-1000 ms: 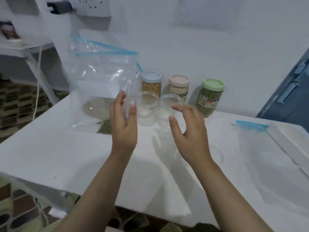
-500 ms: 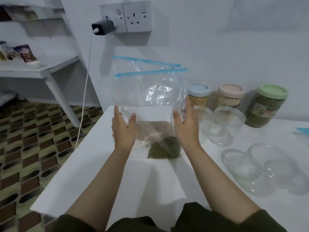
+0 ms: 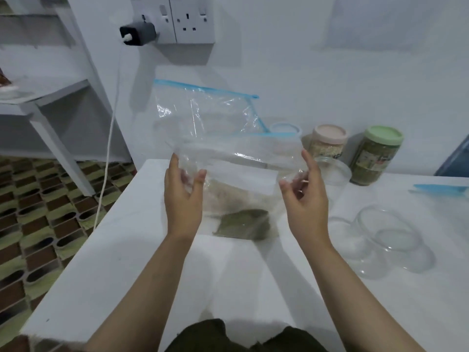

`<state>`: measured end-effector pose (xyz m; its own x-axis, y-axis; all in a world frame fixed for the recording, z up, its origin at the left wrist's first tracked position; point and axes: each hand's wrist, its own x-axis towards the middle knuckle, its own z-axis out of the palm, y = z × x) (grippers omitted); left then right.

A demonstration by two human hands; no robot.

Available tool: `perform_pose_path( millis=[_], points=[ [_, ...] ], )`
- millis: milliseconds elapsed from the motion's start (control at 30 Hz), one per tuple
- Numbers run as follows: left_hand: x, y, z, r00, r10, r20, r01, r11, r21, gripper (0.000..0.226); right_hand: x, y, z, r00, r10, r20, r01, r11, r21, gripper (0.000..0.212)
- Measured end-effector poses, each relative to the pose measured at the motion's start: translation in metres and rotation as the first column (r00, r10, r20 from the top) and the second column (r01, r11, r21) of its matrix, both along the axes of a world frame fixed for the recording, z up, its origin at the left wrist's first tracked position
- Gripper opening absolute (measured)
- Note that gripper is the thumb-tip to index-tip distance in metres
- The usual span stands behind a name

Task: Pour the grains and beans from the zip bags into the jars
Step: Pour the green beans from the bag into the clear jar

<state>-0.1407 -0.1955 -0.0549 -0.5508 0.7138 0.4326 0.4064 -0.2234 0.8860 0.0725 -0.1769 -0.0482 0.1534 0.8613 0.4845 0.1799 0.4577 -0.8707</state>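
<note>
I hold a clear empty-looking zip bag [image 3: 215, 138] with a blue zip strip upright over the white table [image 3: 121, 250]. My left hand [image 3: 182, 199] pinches its left edge and my right hand [image 3: 304, 201] its right edge. Beneath it lie a bag of green beans [image 3: 243, 224] and a bag of pale grains [image 3: 223, 191]. Behind stand a blue-lidded jar [image 3: 285, 128], partly hidden by the bag, a pink-lidded jar [image 3: 328, 144] and a green-lidded jar [image 3: 375, 158]. An open clear jar [image 3: 335, 174] stands just right of my right hand.
Clear empty jars [image 3: 388, 240] lie at the right of the table. Another blue zip strip [image 3: 439, 188] shows at the far right. A wall socket with a plugged charger [image 3: 138, 34] and its cord hang at the back left, beside white shelves [image 3: 50, 97]. The table's left edge drops to patterned floor.
A second ago only my left hand held the bag. My right hand has taken its right edge, and the bag's top has folded backward toward the wall.
</note>
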Motion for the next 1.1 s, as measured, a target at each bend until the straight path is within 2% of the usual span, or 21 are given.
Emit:
perform_pose_path(
  millis=[100,167,233,333,400,433,467,533,600,667,700,800,867,967,1100],
  points=[
    [0.028,-0.006,0.015,0.996,-0.068,-0.054,0.071,0.996,0.048,0.063,0.033,-0.012,0.001,0.999,-0.047,0.006,0.048,0.999,-0.015,0.055],
    [0.045,-0.010,0.025,0.985,-0.100,-0.144,0.110,0.992,0.065,0.062,0.054,-0.021,0.001,0.996,-0.082,0.035,0.084,0.995,-0.045,0.047],
    [0.059,-0.014,0.037,0.960,-0.114,-0.256,0.135,0.989,0.066,0.061,0.076,-0.030,0.003,0.972,-0.102,0.214,0.121,0.990,-0.077,0.044],
    [0.076,-0.018,0.055,0.908,-0.126,-0.401,0.155,0.987,0.039,0.059,0.107,-0.042,0.011,0.803,-0.099,0.588,0.206,0.972,-0.117,0.041],
    [0.085,-0.020,0.065,0.854,-0.147,-0.499,0.186,0.982,0.029,0.059,0.124,-0.049,0.021,0.678,-0.067,0.732,0.252,0.957,-0.145,0.039],
    [0.089,-0.022,0.069,0.827,-0.162,-0.538,0.207,0.978,0.023,0.060,0.130,-0.050,0.026,0.646,-0.042,0.762,0.256,0.953,-0.164,0.039],
    [0.091,-0.025,0.071,0.806,-0.176,-0.566,0.224,0.974,0.017,0.060,0.134,-0.051,0.032,0.646,-0.020,0.763,0.239,0.955,-0.177,0.039],
    [0.095,-0.030,0.071,0.785,-0.195,-0.588,0.247,0.969,0.008,0.059,0.136,-0.048,0.041,0.728,0.011,0.685,0.126,0.981,-0.150,0.034],
    [0.098,-0.038,0.069,0.777,-0.203,-0.596,0.263,0.965,0.015,0.056,0.130,-0.039,0.049,0.834,0.041,0.550,-0.039,0.999,-0.014,0.030],
    [0.101,-0.046,0.065,0.783,-0.204,-0.588,0.263,0.965,0.016,0.053,0.120,-0.025,0.054,0.902,0.105,0.420,-0.150,0.986,0.077,0.036],
    [0.102,-0.050,0.062,0.786,-0.206,-0.584,0.262,0.965,0.012,0.052,0.114,-0.016,0.055,0.902,0.133,0.410,-0.180,0.980,0.080,0.043],
    [0.099,-0.056,0.058,0.789,-0.223,-0.573,0.273,0.962,0.001,0.052,0.095,0.010,0.062,0.830,0.166,0.533,-0.219,0.975,0.038,0.070],
    [0.094,-0.054,0.060,0.785,-0.236,-0.573,0.288,0.958,-0.001,0.050,0.081,0.026,0.069,0.802,0.216,0.556,-0.263,0.965,0.005,0.077],
    [0.088,-0.048,0.068,0.793,-0.242,-0.560,0.294,0.956,0.004,0.048,0.064,0.047,0.074,0.794,0.371,0.482,-0.331,0.928,-0.169,0.069],
    [0.078,-0.042,0.074,0.802,-0.274,-0.531,0.317,0.948,-0.011,0.046,0.053,0.058,0.072,0.779,0.536,0.324,-0.423,0.832,-0.359,0.061]
  ],
)
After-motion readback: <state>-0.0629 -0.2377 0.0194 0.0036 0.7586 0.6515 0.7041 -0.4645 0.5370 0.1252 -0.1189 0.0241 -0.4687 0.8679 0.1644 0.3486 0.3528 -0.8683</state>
